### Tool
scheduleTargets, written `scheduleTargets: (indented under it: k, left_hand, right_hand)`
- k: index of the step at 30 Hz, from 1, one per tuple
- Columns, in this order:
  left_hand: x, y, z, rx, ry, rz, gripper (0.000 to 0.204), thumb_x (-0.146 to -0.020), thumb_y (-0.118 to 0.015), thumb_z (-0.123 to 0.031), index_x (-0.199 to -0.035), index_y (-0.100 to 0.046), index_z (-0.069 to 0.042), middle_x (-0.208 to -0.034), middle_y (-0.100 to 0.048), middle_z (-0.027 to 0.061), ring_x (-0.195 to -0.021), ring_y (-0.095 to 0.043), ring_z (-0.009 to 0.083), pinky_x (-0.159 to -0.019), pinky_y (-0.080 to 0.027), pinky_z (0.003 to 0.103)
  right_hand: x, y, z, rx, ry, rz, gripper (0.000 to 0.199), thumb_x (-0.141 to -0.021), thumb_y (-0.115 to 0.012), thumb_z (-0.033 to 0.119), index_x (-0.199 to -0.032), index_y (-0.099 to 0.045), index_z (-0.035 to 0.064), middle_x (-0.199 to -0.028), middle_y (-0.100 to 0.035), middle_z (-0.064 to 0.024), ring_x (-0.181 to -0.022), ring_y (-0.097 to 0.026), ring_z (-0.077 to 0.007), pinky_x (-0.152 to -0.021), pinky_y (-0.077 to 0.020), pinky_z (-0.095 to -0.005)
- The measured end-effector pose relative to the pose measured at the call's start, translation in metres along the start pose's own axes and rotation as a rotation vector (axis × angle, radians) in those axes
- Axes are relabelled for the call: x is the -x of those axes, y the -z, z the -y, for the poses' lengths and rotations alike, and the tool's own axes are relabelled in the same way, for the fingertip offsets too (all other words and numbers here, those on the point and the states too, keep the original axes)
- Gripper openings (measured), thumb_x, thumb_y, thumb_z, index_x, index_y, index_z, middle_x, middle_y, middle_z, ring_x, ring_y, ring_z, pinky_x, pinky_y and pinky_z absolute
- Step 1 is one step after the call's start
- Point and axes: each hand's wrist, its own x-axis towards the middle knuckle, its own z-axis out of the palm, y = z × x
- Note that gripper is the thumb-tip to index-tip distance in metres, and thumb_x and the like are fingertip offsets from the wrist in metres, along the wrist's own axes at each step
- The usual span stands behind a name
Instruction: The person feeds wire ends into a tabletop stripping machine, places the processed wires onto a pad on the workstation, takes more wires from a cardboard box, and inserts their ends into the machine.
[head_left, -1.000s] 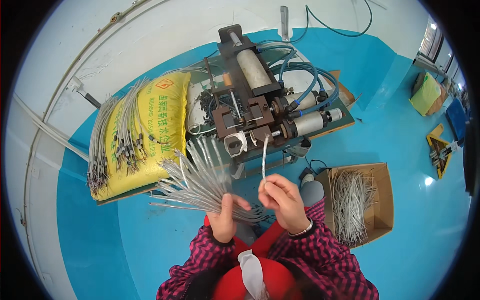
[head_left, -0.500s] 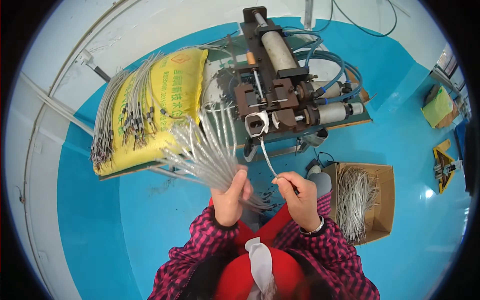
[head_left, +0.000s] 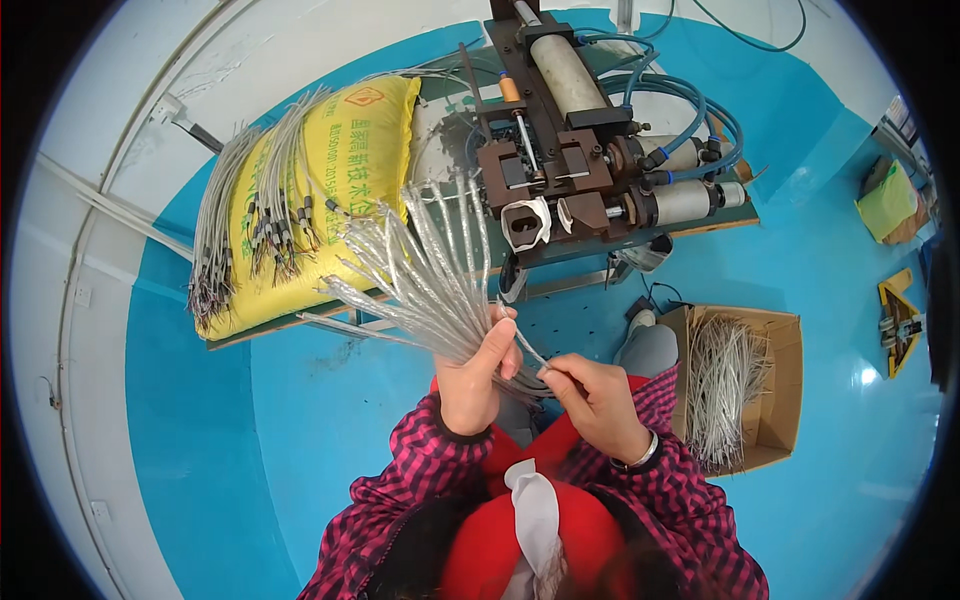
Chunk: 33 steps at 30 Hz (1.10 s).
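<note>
My left hand (head_left: 472, 388) is closed around a thick bundle of silvery clear-jacketed cables (head_left: 420, 270), their upper ends fanned out away from me. Between the thumb and fingers of my right hand (head_left: 600, 402) is a single cable (head_left: 523, 343) of the same kind. Its upper end reaches up beside the fingertips of my left hand. The bundle's lower ends pass under my left hand toward the right and are partly hidden. Beyond my hands stands a dark bench machine (head_left: 580, 165) with metal cylinders, its jaws facing me.
A plump yellow sack (head_left: 350, 160) lies on the green bench at left, with cables (head_left: 215, 235) with dark ends draped over it. Blue air hoses (head_left: 690, 95) loop behind the machine. On the floor at right, a cardboard box (head_left: 785, 425) holds many loose cables (head_left: 725, 395).
The single cable's far end has come away from the front of the machine and is now beside my left hand and the bundle. Both hands are closer together.
</note>
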Motion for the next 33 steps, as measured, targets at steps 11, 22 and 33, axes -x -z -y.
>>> scheduleTargets:
  k: [11,22,33]
  left_hand:
    - [0.000,-0.002,-0.001,0.039,0.020,0.001,0.014,-0.089,-0.057,-0.010,-0.099,-0.053,-0.001,-0.060,-0.046,0.0007,-0.049,-0.041,0.0098,-0.050,-0.033,0.026]
    - [-0.004,-0.002,0.003,-0.018,-0.010,-0.026,0.015,-0.088,-0.058,-0.011,-0.098,-0.053,-0.001,-0.060,-0.046,0.0003,-0.049,-0.041,0.0093,-0.050,-0.032,0.025]
    - [-0.002,-0.002,0.002,-0.065,0.053,0.006,0.014,-0.088,-0.059,-0.012,-0.095,-0.053,-0.002,-0.060,-0.045,0.0000,-0.050,-0.041,0.0092,-0.051,-0.033,0.025]
  right_hand:
    - [0.017,-0.004,-0.007,-0.132,-0.036,0.020,0.014,-0.090,-0.053,0.009,-0.084,-0.060,-0.0015,-0.061,-0.053,-0.0072,-0.051,-0.048,-0.0127,-0.049,-0.0376,-0.0251]
    - [0.022,-0.009,-0.004,-0.284,-0.208,0.043,0.016,-0.092,-0.051,0.012,-0.082,-0.059,0.0013,-0.054,-0.046,-0.0037,-0.048,-0.043,-0.0084,-0.045,-0.0342,-0.0251]
    - [0.007,-0.005,0.011,-0.499,-0.275,0.161,0.017,-0.096,-0.045,0.012,-0.097,-0.056,-0.0005,-0.056,-0.047,0.0016,-0.050,-0.044,-0.0033,-0.046,-0.0319,-0.0194]
